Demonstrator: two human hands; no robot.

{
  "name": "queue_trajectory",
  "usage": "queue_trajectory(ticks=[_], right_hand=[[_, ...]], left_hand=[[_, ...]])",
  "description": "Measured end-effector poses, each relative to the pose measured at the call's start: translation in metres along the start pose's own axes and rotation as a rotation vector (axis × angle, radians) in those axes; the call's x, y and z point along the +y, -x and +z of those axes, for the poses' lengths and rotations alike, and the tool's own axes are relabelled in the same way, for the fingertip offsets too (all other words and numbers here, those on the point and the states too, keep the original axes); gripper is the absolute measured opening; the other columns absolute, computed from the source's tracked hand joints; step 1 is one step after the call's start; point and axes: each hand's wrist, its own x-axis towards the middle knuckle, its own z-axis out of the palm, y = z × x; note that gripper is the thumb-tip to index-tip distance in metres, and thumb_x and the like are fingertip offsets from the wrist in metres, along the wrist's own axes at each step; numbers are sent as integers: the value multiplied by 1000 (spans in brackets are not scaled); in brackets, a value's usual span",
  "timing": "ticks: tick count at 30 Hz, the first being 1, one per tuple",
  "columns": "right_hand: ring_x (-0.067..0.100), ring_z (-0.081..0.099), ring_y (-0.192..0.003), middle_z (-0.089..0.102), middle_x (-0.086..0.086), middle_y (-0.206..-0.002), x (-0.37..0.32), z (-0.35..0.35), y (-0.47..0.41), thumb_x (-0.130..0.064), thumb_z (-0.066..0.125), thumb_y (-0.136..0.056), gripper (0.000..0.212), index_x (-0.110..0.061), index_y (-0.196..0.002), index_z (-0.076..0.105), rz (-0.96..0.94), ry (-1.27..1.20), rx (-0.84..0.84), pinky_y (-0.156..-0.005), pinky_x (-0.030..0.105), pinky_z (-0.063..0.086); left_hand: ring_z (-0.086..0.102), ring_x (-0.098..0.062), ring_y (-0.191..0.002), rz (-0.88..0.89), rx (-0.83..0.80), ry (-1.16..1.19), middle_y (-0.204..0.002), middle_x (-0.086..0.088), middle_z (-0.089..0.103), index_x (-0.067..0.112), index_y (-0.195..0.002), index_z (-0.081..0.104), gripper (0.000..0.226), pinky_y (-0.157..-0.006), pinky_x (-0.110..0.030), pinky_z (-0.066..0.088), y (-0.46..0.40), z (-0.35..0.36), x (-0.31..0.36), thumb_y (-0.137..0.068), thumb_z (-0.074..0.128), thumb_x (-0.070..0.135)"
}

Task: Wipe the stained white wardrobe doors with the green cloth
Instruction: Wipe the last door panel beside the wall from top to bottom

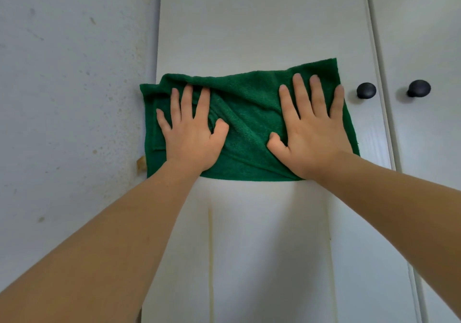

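Note:
A green cloth (249, 123) is spread flat against the left white wardrobe door (262, 23), spanning nearly its full width and lapping over its left edge. My left hand (192, 133) presses flat on the cloth's left half, fingers straight and spread. On the cloth's right half my right hand (309, 130) presses in the same flat way. The cloth is wrinkled between the two hands. Faint yellowish streaks (211, 228) run down the door below the cloth.
A black round knob (366, 90) sits on the left door just right of the cloth. The right door (424, 36) carries a second black knob (419, 88). A speckled grey wall (69, 85) adjoins the wardrobe on the left.

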Motion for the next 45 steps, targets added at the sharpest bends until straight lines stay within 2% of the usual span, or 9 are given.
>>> queue_trajectory(ticks=[6, 14, 22, 25, 28, 35, 38, 40, 45], right_hand=[[36, 4, -151, 8, 15, -164, 0, 4, -9, -60, 13, -95, 79, -11, -158, 13, 10, -13, 67, -118, 62, 4], [35, 12, -150, 16, 14, -163, -11, 3, 9, -49, 16, -99, 68, -13, -157, 23, 23, -81, 70, -119, 61, 7], [31, 12, -151, 17, 10, -164, -16, 16, 78, -42, 22, -103, 60, -15, -157, 24, -91, -160, 19, -121, 56, 7], [31, 13, -151, 17, 10, -164, 18, 13, 101, -43, 25, -103, 61, -15, -157, 25, 75, -183, 32, -121, 54, 8], [33, 15, -150, 19, 13, -163, 39, 10, 111, -42, 26, -102, 62, -12, -156, 26, 198, -170, 41, -122, 53, 7], [40, 4, -150, 6, 21, -163, -12, 6, 74, -39, 21, -101, 67, -4, -157, 12, 535, -167, 16, -120, 59, 1], [41, 3, -150, 5, 22, -163, -28, 8, 63, -41, 18, -100, 69, -4, -157, 11, 451, -130, -11, -119, 62, 3], [41, 2, -150, 5, 21, -163, -25, 10, 63, -43, 17, -98, 70, -5, -157, 11, 368, -99, -2, -118, 63, 1], [39, 5, -150, 9, 17, -164, -27, 13, 66, -47, 20, -98, 70, -9, -157, 17, -40, -6, 1, -118, 63, 4]], left_hand=[[0, -24, -156, -6, 31, -5, -168, -2, 12, 31, -159, 18, 77, -121, -62, -1, 0, 1, 1, -87, 19, 57], [7, -26, -156, -238, 82, 68, -168, -1, 15, 30, -160, 19, 74, -120, -66, 4, 60, 7, 8, -90, 23, 52], [5, -34, -155, -179, -34, 5, -165, -15, 18, 13, -155, 28, 72, -118, -71, 1, 107, 5, -3, -90, 23, 43], [0, -32, -155, 5, -118, -34, -166, -12, 14, 16, -158, 21, 71, -119, -69, -1, 96, 3, 20, -93, 23, 44], [8, -34, -155, 131, -102, -57, -165, -12, 22, 17, -156, 30, 70, -118, -71, 3, 76, 6, 59, -92, 28, 45], [10, -27, -155, -28, 23, 58, -166, -1, 23, 30, -158, 27, 72, -121, -64, 2, 83, 8, 63, -88, 35, 47], [8, -27, -156, -64, 15, 84, -167, -1, 20, 30, -158, 26, 74, -121, -64, 1, 80, 6, 55, -87, 35, 48], [9, -27, -156, 36, -7, 59, -167, 0, 21, 31, -158, 27, 74, -121, -65, 1, 78, 4, 34, -86, 37, 48], [11, -26, -155, 135, -15, 3, -166, -1, 24, 27, -154, 36, 70, -121, -64, 6, 78, 2, -10, -87, 39, 48]])
